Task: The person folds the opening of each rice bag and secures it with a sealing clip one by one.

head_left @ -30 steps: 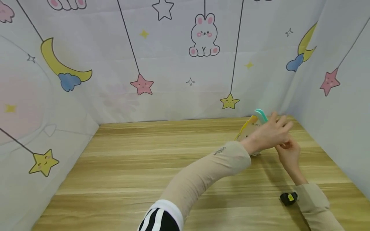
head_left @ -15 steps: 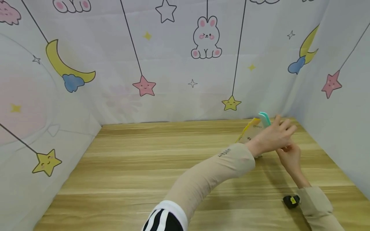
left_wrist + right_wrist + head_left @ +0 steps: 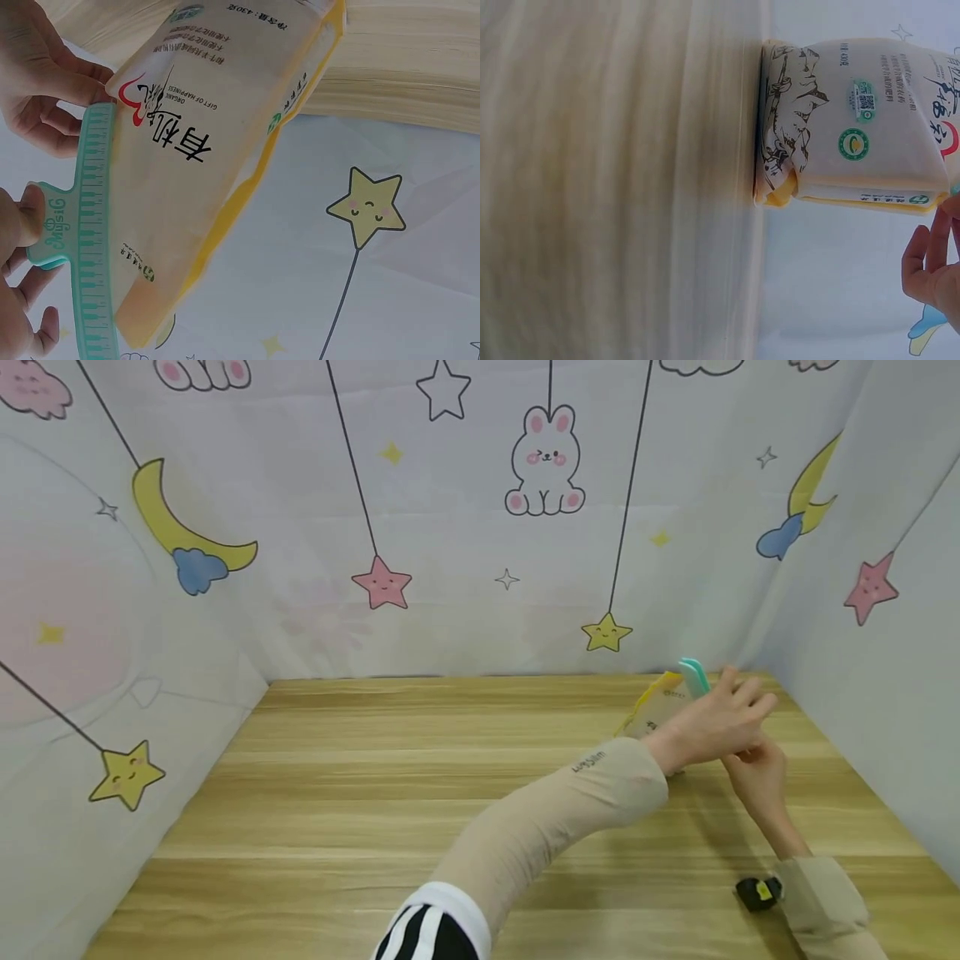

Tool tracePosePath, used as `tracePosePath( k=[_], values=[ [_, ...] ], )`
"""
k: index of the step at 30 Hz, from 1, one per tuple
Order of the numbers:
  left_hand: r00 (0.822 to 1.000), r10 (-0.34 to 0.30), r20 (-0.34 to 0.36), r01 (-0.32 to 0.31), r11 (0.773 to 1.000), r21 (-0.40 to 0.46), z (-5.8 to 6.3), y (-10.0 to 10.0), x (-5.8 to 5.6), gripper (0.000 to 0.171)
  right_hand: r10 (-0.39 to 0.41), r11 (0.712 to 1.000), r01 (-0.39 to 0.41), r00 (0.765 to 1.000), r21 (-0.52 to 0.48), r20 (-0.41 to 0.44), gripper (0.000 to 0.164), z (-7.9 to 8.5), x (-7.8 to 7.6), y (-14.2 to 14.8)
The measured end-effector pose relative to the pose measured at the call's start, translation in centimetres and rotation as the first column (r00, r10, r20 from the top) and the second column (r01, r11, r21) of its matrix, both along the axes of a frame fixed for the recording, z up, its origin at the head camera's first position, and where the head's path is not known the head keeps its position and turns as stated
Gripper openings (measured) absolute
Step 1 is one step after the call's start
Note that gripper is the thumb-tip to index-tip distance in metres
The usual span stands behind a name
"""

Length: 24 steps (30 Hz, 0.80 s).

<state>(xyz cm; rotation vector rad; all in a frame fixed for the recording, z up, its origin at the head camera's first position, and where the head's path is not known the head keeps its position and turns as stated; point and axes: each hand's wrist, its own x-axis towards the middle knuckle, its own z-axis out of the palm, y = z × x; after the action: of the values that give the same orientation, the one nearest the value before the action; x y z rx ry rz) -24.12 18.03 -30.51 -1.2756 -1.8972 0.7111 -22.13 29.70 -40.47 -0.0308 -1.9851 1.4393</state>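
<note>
A food bag, cream with yellow edges and dark printing, stands upright at the table's back right. Along its top edge lies a long teal bag clip with a piano-key pattern; whether its bars are fully closed cannot be made out. My left hand pinches the clip's handle between thumb and fingers. Just below it, my right hand pinches the bag's corner beside the clip's end. In the head view my left forearm and hand hide much of the bag. The right wrist view shows the bag's base on the table.
A small black object with a yellow patch is beside my right sleeve, above or on the wooden table. A white cloth with printed stars, moons and rabbits stands behind and at both sides.
The whole head view has shifted slightly, so everything appears a little lower and to the right. Both hands keep their hold on the clip and the bag.
</note>
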Motion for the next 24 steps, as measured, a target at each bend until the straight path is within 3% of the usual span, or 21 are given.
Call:
tracePosePath(
  k=[13,18,24],
  values=[
    [0.999,-0.024,-0.027,0.025,0.999,0.043,-0.4,0.3,0.4,0.036,-0.019,0.997,0.021,0.999,-0.071,0.039,0.041,-1.8,-0.5,1.3],
    [0.999,-0.021,-0.024,0.022,0.999,0.044,-0.4,0.6,0.4,0.041,-0.027,0.996,0.03,0.999,-0.087,0.038,0.026,-1.2,0.0,1.0],
    [0.999,-0.033,-0.003,0.033,0.998,0.06,-0.3,0.3,0.1,0.037,0.02,0.994,-0.022,1.0,-0.111,-0.024,0.035,0.3,0.5,-0.3]
  ],
)
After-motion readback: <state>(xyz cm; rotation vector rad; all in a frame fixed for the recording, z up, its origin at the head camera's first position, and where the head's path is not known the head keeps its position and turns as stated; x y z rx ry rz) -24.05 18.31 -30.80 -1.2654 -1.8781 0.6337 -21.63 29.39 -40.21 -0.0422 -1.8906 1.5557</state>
